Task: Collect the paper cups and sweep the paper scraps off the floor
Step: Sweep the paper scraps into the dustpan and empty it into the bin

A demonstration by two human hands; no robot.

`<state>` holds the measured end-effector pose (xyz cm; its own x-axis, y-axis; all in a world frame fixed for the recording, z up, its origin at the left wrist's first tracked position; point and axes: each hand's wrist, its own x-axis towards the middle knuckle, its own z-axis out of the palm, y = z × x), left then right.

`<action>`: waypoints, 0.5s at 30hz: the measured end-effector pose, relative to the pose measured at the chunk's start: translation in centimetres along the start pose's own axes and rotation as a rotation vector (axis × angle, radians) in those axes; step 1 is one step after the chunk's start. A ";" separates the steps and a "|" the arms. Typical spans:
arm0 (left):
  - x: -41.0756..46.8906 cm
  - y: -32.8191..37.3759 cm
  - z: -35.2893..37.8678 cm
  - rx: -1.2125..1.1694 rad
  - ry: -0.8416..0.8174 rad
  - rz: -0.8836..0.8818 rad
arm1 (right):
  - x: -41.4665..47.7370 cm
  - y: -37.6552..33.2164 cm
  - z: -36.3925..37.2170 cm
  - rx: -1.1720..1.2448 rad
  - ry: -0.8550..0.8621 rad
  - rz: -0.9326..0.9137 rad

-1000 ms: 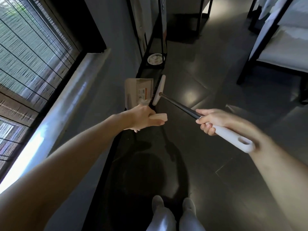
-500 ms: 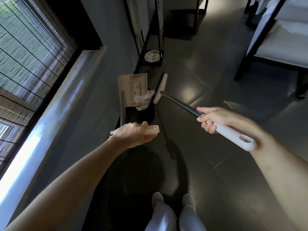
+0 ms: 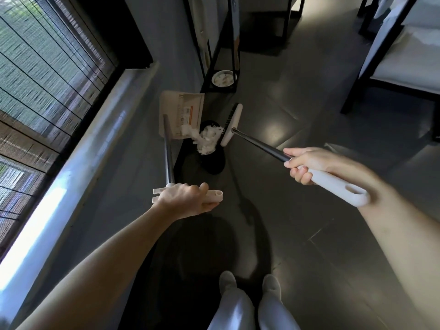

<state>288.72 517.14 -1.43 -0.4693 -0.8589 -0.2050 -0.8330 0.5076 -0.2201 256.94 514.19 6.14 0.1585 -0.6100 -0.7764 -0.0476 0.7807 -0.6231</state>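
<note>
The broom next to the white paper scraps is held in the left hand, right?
No. The head view shows the right hand holding the broom next to the white paper scraps; the left hand holds the dustpan handle.

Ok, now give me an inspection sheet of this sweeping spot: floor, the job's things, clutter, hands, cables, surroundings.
Surface: dark tiled floor, glossy, with patches of light.
Job's things: white paper scraps heaped between the dustpan and the broom head; no paper cups seen.
Clutter: round white dish on the bottom of a black rack.
Grippers: left hand grips the dustpan's long handle; right hand grips the broom's handle.
Cables: nothing seen.
Surroundings: window blind on the left, black bed frame on the right.
</note>
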 end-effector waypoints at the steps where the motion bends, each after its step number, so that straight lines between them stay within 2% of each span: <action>1: 0.2 0.1 0.0 0.010 -0.001 0.002 | -0.1 0.0 0.0 0.004 0.000 0.001; 7: 0.8 2.3 0.3 -0.067 -0.200 0.131 | -0.3 0.5 -0.1 0.003 0.007 0.009; 12: 0.9 4.1 1.8 -0.034 -0.182 0.128 | -0.7 0.6 -0.6 -0.043 0.017 0.011; 15: 0.6 3.1 1.5 -0.030 -0.114 0.129 | -1.2 0.6 -1.0 -0.063 0.010 0.017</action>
<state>286.31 518.34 -3.69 -0.5377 -0.7729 -0.3369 -0.7772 0.6093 -0.1573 255.76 515.26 6.61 0.1473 -0.5982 -0.7877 -0.1118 0.7812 -0.6142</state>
